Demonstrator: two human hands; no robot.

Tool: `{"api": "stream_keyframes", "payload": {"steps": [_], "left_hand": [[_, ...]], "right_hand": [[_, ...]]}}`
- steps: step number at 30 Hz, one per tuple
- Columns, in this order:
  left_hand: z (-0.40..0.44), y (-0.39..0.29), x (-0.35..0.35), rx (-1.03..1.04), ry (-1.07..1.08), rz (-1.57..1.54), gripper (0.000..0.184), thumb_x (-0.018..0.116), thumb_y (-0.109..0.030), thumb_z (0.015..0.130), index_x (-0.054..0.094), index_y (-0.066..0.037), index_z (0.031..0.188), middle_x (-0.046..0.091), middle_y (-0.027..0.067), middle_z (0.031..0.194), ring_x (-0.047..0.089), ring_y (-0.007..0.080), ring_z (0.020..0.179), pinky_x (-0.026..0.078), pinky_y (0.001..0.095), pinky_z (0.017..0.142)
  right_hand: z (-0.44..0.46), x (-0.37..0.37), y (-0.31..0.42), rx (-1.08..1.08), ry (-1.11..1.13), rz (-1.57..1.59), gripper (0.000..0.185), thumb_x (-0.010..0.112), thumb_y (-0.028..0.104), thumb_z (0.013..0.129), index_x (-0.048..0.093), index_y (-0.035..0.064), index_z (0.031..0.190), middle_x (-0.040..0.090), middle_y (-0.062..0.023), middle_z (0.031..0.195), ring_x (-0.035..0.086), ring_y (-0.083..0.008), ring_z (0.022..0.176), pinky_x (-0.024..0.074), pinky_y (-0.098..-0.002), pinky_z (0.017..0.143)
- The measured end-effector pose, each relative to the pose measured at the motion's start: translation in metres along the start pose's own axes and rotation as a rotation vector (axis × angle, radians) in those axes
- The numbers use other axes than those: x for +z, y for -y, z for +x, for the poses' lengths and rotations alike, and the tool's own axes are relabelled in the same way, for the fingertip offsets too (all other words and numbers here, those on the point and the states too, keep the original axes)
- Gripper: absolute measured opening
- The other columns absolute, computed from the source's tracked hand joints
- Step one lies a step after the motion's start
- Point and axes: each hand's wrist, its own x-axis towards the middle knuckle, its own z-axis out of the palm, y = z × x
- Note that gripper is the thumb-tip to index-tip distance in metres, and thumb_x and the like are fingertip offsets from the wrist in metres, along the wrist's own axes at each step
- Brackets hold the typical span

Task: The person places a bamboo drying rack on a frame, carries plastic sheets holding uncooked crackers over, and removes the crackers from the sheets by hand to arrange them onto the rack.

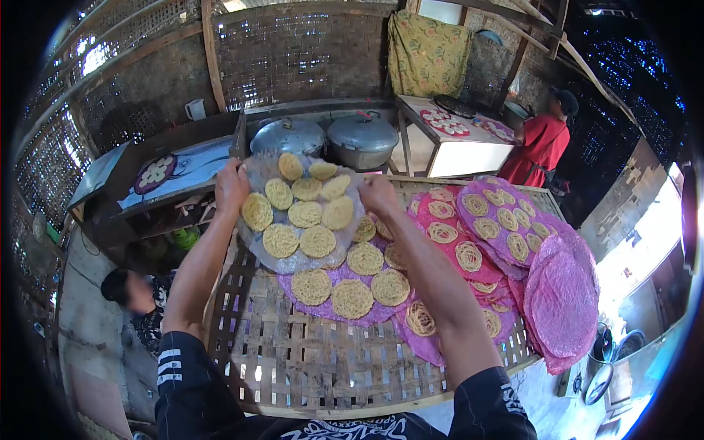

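My left hand (232,187) is closed on the upper left edge of a round translucent sheet (273,257), and my right hand (379,195) grips its right edge. The sheet is lifted and tilted, with several yellow noodle discs (305,214) on it. Under and beside it, a purple sheet (330,315) bearing more noodle discs (352,299) lies on a woven bamboo rack (293,367). To the right of my right forearm are a pink sheet (458,238) and a purple sheet (480,196) with noodle rings.
Bare purple-pink sheets (561,301) are piled at the rack's right end. Two lidded metal pots (363,139) stand beyond the rack. A person in red (543,147) is by the white-topped table (469,158) at the back right. Another person (136,293) is low at the left.
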Motion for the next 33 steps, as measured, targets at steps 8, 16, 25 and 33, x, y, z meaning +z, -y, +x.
{"api": "stream_keyframes", "payload": {"steps": [8, 16, 25, 33], "left_hand": [[0.004, -0.052, -0.066, -0.122, 0.087, -0.255, 0.025, 0.061, -0.02, 0.088, 0.067, 0.003, 0.095, 0.068, 0.0222, 0.088, 0.067, 0.0356, 0.085, 0.05, 0.0414, 0.076], [-0.121, -0.059, -0.039, 0.018, 0.341, -0.084, 0.024, 0.062, -0.023, 0.087, 0.064, -0.001, 0.097, 0.064, 0.0228, 0.097, 0.061, 0.0408, 0.092, 0.048, 0.0477, 0.08], [-0.128, -0.057, -0.026, 0.084, 0.505, 0.065, 0.037, 0.075, -0.031, 0.075, 0.068, 0.0, 0.095, 0.059, 0.0204, 0.108, 0.056, 0.0398, 0.104, 0.044, 0.0488, 0.09], [-0.129, -0.062, -0.01, 0.007, 0.446, 0.045, 0.04, 0.072, -0.023, 0.076, 0.062, -0.001, 0.109, 0.059, 0.0208, 0.11, 0.057, 0.0414, 0.104, 0.046, 0.0489, 0.09]], "right_hand": [[-0.074, -0.148, 0.062, -0.081, 0.093, 0.396, 0.018, 0.06, 0.012, 0.089, 0.057, -0.0052, 0.093, 0.062, -0.0104, 0.068, 0.063, -0.0162, 0.055, 0.0468, -0.028, 0.042], [-0.129, -0.136, -0.082, -0.042, 0.094, -0.134, 0.029, 0.063, 0.026, 0.083, 0.066, 0.0005, 0.097, 0.068, -0.0182, 0.084, 0.068, -0.0301, 0.079, 0.0535, -0.0411, 0.073], [-0.121, -0.111, -0.071, 0.065, 0.033, -0.378, 0.035, 0.059, 0.035, 0.083, 0.067, 0.0057, 0.101, 0.068, -0.0206, 0.097, 0.067, -0.0381, 0.09, 0.0526, -0.0481, 0.079], [-0.122, -0.092, -0.077, 0.034, -0.116, -0.136, 0.032, 0.063, 0.03, 0.083, 0.062, 0.0031, 0.101, 0.068, -0.0182, 0.085, 0.067, -0.032, 0.08, 0.0514, -0.0428, 0.071]]}}
